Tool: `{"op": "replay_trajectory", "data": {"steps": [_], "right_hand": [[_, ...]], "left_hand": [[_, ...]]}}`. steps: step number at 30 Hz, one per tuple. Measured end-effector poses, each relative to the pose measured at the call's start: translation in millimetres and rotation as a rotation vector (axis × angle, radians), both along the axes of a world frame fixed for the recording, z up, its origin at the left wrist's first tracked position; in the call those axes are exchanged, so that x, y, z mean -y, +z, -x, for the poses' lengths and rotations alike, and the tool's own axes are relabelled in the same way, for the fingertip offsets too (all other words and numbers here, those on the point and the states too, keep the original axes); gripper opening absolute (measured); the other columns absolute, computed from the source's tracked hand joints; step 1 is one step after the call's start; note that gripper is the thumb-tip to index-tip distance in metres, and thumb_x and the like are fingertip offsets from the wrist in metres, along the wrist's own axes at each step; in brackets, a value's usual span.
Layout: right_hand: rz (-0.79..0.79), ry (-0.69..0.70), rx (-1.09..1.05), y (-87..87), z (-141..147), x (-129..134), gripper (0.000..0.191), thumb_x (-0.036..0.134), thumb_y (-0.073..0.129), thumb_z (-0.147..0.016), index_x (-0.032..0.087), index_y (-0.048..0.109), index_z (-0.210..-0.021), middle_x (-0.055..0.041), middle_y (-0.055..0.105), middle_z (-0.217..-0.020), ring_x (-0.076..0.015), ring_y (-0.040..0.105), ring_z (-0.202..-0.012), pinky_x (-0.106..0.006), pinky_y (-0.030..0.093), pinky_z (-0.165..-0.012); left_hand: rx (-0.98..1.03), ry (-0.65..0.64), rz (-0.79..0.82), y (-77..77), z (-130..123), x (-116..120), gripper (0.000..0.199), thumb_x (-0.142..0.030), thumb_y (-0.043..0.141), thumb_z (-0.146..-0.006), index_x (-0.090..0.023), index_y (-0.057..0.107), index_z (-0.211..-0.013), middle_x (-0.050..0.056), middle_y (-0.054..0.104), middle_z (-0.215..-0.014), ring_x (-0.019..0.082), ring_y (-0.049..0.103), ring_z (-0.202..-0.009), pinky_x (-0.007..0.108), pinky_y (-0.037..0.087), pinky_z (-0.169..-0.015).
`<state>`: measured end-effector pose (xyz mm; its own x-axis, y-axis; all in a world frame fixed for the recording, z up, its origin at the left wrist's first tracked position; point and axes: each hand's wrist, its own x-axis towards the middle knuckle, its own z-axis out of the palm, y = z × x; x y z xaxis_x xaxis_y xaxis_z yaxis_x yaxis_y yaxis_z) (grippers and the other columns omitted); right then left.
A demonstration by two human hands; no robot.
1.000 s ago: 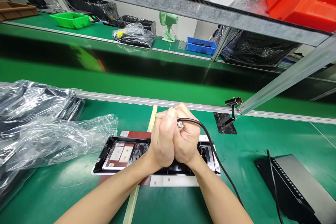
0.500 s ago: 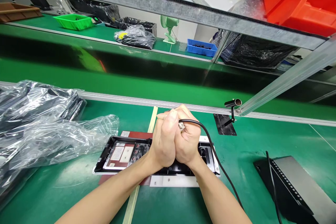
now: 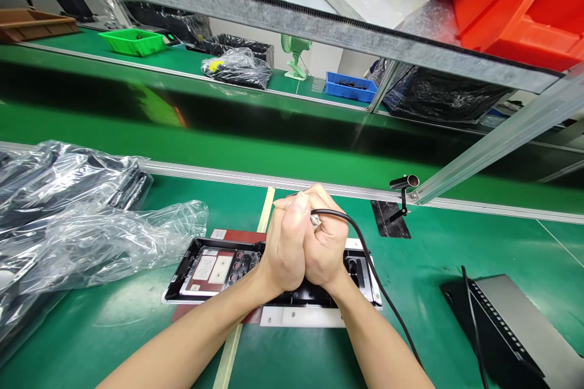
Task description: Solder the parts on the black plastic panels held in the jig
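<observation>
My left hand (image 3: 285,243) and my right hand (image 3: 326,240) are pressed together, fingers curled, above the middle of a long black housing (image 3: 296,298). A black cable (image 3: 365,243) comes out at the top of my right hand, beside a small pale connector (image 3: 314,219) between the hands. My right hand is closed around this cable end; what my left fingers hold is hidden. The housing lies on a dark red and white fixture (image 3: 310,316). Labels and round holes show in its left part.
Bagged black parts (image 3: 68,206) lie at the left. A metal holder (image 3: 404,182) stands at the back right, and a grey and black panel (image 3: 515,316) lies at the right. Overhead, a shelf (image 3: 274,12) carries a red bin (image 3: 515,6).
</observation>
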<state>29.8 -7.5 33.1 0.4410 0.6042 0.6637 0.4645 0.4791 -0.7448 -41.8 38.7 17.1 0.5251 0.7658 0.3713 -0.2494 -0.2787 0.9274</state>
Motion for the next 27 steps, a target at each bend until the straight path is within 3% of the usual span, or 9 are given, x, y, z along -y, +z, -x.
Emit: {"op": "replay_trajectory", "data": {"steps": [3,8,11,15,19,22,24,27], "right_hand": [[0.01,0.005,-0.008,1.6,0,1,0.014,0.026,0.062,-0.095,0.022,0.076,-0.093,-0.0024,0.061,-0.085,-0.016,0.061,-0.079,-0.032,0.048,-0.073],[0.013,0.007,-0.004,2.7,-1,6,0.02,0.025,0.057,-0.098,0.023,0.077,-0.098,-0.0047,0.065,-0.093,-0.018,0.065,-0.089,-0.034,0.052,-0.08],[0.035,-0.02,0.021,3.3,-2,8,0.024,0.029,0.055,-0.1,0.024,0.078,-0.103,-0.0079,0.065,-0.107,-0.021,0.064,-0.104,-0.036,0.054,-0.088],[0.057,-0.056,0.076,6.5,-3,11,0.031,0.036,0.05,-0.103,0.027,0.076,-0.118,-0.0089,0.057,-0.134,-0.0244,0.056,-0.128,-0.042,0.051,-0.104],[0.114,-0.126,0.109,10.8,-2,15,0.033,0.037,0.049,-0.103,0.028,0.075,-0.122,-0.0072,0.048,-0.15,-0.0265,0.048,-0.139,-0.047,0.044,-0.116],[0.139,-0.139,0.068,13.2,-1,17,0.031,0.034,0.05,-0.103,0.024,0.077,-0.115,-0.0093,0.062,-0.133,-0.0247,0.058,-0.126,-0.045,0.049,-0.109],[0.143,-0.075,-0.009,13.1,2,16,0.032,0.032,0.048,-0.105,0.02,0.078,-0.105,-0.0085,0.072,-0.107,-0.0208,0.067,-0.105,-0.038,0.056,-0.094],[0.158,0.029,-0.171,8.2,8,15,0.036,0.033,0.047,-0.106,0.017,0.071,-0.083,-0.0032,0.067,-0.074,-0.0142,0.065,-0.071,-0.029,0.055,-0.066]], "left_hand": [[-0.027,-0.043,-0.001,0.0,0,1,0.049,-0.055,0.031,-0.106,-0.021,0.051,-0.077,0.003,0.053,-0.076,0.018,0.053,-0.071,0.036,0.046,-0.066],[0.066,-0.155,-0.094,15.4,-3,4,0.051,-0.051,0.029,-0.107,-0.019,0.055,-0.077,0.005,0.061,-0.083,0.019,0.061,-0.084,0.036,0.048,-0.079],[0.055,-0.231,-0.14,22.9,-2,3,0.057,-0.053,0.026,-0.108,-0.018,0.058,-0.076,0.004,0.063,-0.077,0.018,0.06,-0.075,0.033,0.043,-0.068],[-0.052,-0.251,-0.125,27.3,2,-1,0.064,-0.059,0.016,-0.106,-0.02,0.044,-0.065,0.001,0.052,-0.061,0.016,0.049,-0.06,0.033,0.034,-0.06],[-0.088,-0.251,-0.334,28.0,13,-12,0.072,-0.074,0.008,-0.098,-0.02,0.051,-0.075,0.008,0.062,-0.09,0.023,0.054,-0.091,0.039,0.043,-0.085],[-0.106,-0.139,-0.293,17.8,31,-22,0.066,-0.069,0.013,-0.101,-0.019,0.055,-0.09,0.007,0.06,-0.096,0.021,0.054,-0.092,0.038,0.043,-0.086],[-0.162,-0.082,-0.213,5.4,47,-25,0.052,-0.055,0.021,-0.108,-0.02,0.054,-0.089,0.003,0.056,-0.085,0.017,0.052,-0.079,0.034,0.042,-0.076],[-0.407,-0.089,-0.213,-15.4,69,-27,0.041,-0.043,0.031,-0.109,-0.02,0.05,-0.081,-0.001,0.051,-0.076,0.014,0.048,-0.069,0.031,0.036,-0.069]]}}
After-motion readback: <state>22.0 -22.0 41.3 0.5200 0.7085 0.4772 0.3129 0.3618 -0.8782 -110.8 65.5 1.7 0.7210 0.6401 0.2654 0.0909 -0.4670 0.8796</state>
